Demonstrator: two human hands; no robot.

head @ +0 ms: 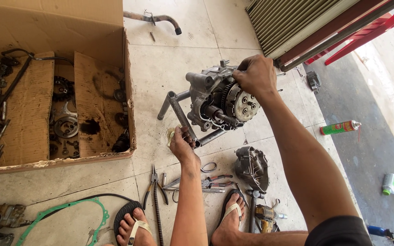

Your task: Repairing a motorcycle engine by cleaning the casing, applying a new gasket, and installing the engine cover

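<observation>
Grey cast-metal engine block (206, 98) sits mid floor (169, 64) on tube stand (178, 111), clutch side up. Looks heavy, rigid, oily, so slippery; best grabbed by casing edges, not clutch plate (245, 105). Right hand (255, 75) clamps top rim of clutch. Left hand (182, 145) closed round small dark part by stand leg. Cardboard box (92, 91) left, pliers (153, 182), side cover (251, 167), drill (265, 214) crowd near feet; spray can (340, 127) off right.
</observation>
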